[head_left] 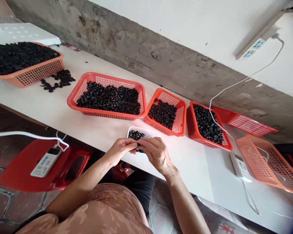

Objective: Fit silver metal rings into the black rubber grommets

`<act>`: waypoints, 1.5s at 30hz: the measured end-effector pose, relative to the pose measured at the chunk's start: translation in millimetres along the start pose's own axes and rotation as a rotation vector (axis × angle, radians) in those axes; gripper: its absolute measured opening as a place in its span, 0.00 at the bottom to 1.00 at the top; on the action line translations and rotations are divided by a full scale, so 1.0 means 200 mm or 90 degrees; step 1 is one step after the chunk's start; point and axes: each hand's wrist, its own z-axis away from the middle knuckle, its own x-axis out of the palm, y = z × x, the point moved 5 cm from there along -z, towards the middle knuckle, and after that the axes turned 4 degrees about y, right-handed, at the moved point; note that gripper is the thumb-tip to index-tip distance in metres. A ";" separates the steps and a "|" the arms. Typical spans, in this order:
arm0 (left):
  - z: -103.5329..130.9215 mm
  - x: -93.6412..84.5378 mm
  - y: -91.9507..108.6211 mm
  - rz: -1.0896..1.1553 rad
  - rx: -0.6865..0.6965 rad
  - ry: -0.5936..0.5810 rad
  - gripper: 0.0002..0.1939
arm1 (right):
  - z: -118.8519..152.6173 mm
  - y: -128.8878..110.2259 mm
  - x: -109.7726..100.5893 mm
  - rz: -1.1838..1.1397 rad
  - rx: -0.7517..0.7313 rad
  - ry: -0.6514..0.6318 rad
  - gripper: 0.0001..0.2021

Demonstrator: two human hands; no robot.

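My left hand [120, 150] and my right hand [158, 154] meet over a small white tray [130, 129] near the table's front edge. Between the fingertips of both is a small dark part [138, 146], mostly covered by the fingers; its exact kind is hidden. Black round pieces [135, 134] lie in the tray's left side, with small shiny silver pieces [148, 136] to their right. Just behind the tray stand a large red basket [107, 114] of black ring-shaped parts and a smaller red basket [158, 128] with similar, smaller ones.
Farther right is another red basket [190, 122] of black parts, a white cable [222, 94] hanging across it. An orange basket [255, 156] and a power strip [241, 167] sit at the right. A heaped orange basket [36, 73] stands far left. A red stool [19, 165] is below.
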 end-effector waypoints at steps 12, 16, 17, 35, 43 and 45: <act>0.03 -0.02 0.03 -0.005 0.049 0.028 0.17 | -0.02 0.02 -0.01 -0.016 0.128 -0.014 0.08; 0.03 -0.02 0.04 0.007 0.095 0.042 0.21 | -0.02 0.00 -0.01 0.026 0.098 -0.019 0.07; 0.03 -0.02 0.04 0.004 0.100 0.039 0.21 | -0.03 0.00 -0.01 0.036 0.092 -0.018 0.08; 0.02 -0.01 0.02 0.070 0.050 0.057 0.22 | -0.01 -0.07 0.01 0.146 -0.020 -0.034 0.08; 0.02 0.01 0.01 0.052 0.031 0.054 0.19 | 0.01 -0.13 0.05 0.301 -0.010 0.037 0.07; 0.02 0.02 0.01 0.016 0.025 0.031 0.16 | 0.01 -0.13 0.05 0.308 -0.003 0.033 0.06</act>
